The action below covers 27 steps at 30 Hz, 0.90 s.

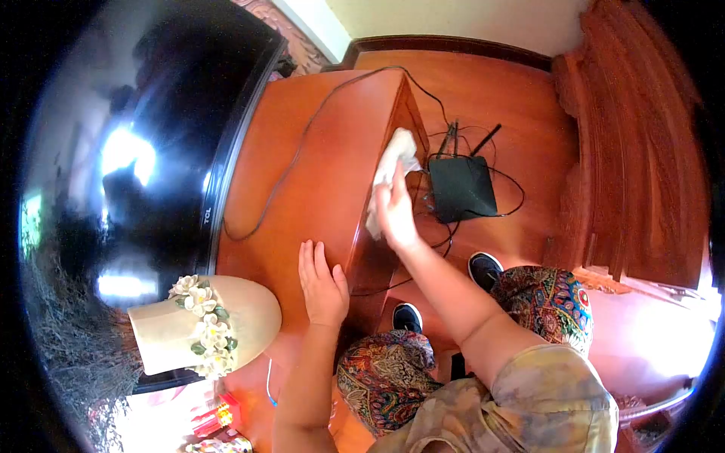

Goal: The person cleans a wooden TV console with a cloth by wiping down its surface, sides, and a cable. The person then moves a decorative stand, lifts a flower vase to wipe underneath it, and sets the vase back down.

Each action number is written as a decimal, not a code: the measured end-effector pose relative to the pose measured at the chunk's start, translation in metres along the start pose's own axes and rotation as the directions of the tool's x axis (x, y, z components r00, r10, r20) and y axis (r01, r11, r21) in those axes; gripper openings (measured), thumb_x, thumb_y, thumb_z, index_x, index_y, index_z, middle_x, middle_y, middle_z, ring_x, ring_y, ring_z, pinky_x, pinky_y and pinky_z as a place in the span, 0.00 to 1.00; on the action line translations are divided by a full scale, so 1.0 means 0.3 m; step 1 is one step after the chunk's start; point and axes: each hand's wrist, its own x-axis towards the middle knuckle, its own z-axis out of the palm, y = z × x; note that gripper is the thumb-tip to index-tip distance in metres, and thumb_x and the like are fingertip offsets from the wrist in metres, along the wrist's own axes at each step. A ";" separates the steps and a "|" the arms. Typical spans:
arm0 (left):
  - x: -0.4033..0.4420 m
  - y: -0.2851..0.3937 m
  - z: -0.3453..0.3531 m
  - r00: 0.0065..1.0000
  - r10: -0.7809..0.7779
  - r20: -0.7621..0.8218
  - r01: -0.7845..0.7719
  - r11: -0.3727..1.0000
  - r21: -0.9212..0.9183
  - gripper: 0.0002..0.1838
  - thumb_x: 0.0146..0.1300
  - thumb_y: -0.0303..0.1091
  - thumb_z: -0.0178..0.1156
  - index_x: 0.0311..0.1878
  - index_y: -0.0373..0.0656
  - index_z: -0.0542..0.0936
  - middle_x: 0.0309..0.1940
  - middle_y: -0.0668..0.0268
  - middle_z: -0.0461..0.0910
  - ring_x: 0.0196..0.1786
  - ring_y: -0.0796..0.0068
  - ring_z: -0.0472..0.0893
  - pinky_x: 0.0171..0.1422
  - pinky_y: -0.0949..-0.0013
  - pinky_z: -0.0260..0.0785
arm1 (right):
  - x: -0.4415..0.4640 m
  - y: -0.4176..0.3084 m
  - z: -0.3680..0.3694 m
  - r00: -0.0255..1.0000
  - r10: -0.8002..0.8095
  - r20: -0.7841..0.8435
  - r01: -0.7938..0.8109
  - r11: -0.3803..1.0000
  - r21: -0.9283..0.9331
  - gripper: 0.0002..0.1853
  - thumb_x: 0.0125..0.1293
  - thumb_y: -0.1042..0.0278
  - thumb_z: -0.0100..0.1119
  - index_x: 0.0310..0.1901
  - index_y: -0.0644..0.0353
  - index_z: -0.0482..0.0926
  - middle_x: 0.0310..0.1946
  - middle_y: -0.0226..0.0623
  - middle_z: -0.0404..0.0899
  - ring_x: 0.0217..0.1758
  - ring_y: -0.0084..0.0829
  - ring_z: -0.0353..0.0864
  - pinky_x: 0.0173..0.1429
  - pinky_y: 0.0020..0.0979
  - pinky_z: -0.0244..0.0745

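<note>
A crumpled white cloth (393, 156) lies against the right edge and side of the reddish wooden cabinet (302, 181). My right hand (396, 214) presses on this cloth with its fingers, partly covering it. Flat on the cabinet top, near its front corner, rests my left hand (323, 287), with fingers extended and nothing held. A thin black cable (308, 124) curves across the cabinet top and drops over the far edge. Just right of the cloth, a black router (462, 187) with antennas sits lower down among tangled cables.
A large TV (174, 113) stands along the cabinet's left. Near its lower corner is a cream vase (245, 321) with white flowers and dried stems. Carved wooden furniture (627, 151) is at the right. Below, two dark shoes (484, 269) and patterned trousers show; a red package (215, 415) lies lower left.
</note>
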 end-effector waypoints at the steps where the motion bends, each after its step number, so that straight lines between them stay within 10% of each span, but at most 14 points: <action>1: 0.004 0.001 0.001 1.000 -0.002 -0.005 0.002 1.000 0.001 0.26 0.61 0.33 0.47 0.62 0.32 0.60 0.63 0.46 0.56 0.67 0.47 0.53 0.70 0.52 0.45 | -0.049 0.010 -0.005 1.000 -0.021 0.012 0.022 0.999 -0.047 0.33 0.63 0.68 0.42 0.67 0.70 0.46 0.59 0.53 0.64 0.58 0.34 0.66 0.60 0.27 0.61; 15: 0.003 -0.009 0.008 1.000 0.020 0.020 -0.020 1.000 0.009 0.26 0.61 0.32 0.45 0.62 0.32 0.59 0.64 0.46 0.55 0.68 0.48 0.52 0.71 0.52 0.44 | -0.162 0.160 -0.074 0.980 0.166 0.105 -0.165 0.986 -0.026 0.31 0.60 0.74 0.42 0.66 0.69 0.49 0.64 0.55 0.56 0.68 0.46 0.56 0.68 0.33 0.53; 16: 0.005 -0.008 0.009 1.000 0.012 0.021 -0.012 1.000 0.003 0.26 0.61 0.31 0.46 0.62 0.32 0.59 0.64 0.46 0.55 0.68 0.47 0.52 0.71 0.52 0.44 | -0.143 0.073 -0.106 0.920 0.365 0.143 -0.378 0.923 0.075 0.31 0.60 0.74 0.42 0.67 0.64 0.50 0.61 0.53 0.61 0.61 0.43 0.65 0.63 0.33 0.61; 19: 0.008 0.003 0.007 0.999 -0.008 0.032 0.008 1.000 0.003 0.27 0.59 0.30 0.47 0.62 0.32 0.59 0.64 0.46 0.55 0.68 0.47 0.52 0.71 0.51 0.44 | -0.117 0.324 -0.095 0.967 0.253 0.022 -0.253 0.967 0.028 0.33 0.61 0.75 0.41 0.69 0.53 0.48 0.36 0.31 0.72 0.27 0.21 0.69 0.32 0.22 0.70; 23: 0.012 0.012 -0.001 1.000 0.009 0.025 -0.009 1.000 -0.005 0.25 0.60 0.26 0.44 0.62 0.32 0.59 0.63 0.46 0.56 0.68 0.47 0.53 0.71 0.55 0.43 | -0.032 0.238 -0.140 0.729 0.670 0.136 -0.682 0.728 0.071 0.35 0.59 0.69 0.46 0.69 0.49 0.48 0.56 0.53 0.67 0.54 0.43 0.71 0.56 0.34 0.66; 25: 0.014 0.013 -0.003 0.999 -0.006 0.044 0.006 1.000 -0.002 0.26 0.60 0.28 0.45 0.62 0.31 0.59 0.64 0.45 0.55 0.68 0.46 0.53 0.71 0.53 0.43 | -0.054 0.578 -0.090 0.992 0.058 -0.111 -0.088 0.954 -0.287 0.36 0.60 0.67 0.47 0.70 0.46 0.45 0.43 0.50 0.75 0.30 0.47 0.77 0.38 0.38 0.73; 27: 0.015 0.011 -0.003 0.998 -0.025 0.062 0.025 1.000 0.001 0.27 0.60 0.31 0.46 0.62 0.31 0.59 0.64 0.45 0.55 0.68 0.46 0.53 0.71 0.52 0.43 | -0.028 0.487 -0.109 0.961 0.272 -0.057 -0.278 0.931 -0.235 0.36 0.61 0.67 0.46 0.70 0.46 0.43 0.37 0.52 0.76 0.27 0.51 0.76 0.35 0.41 0.71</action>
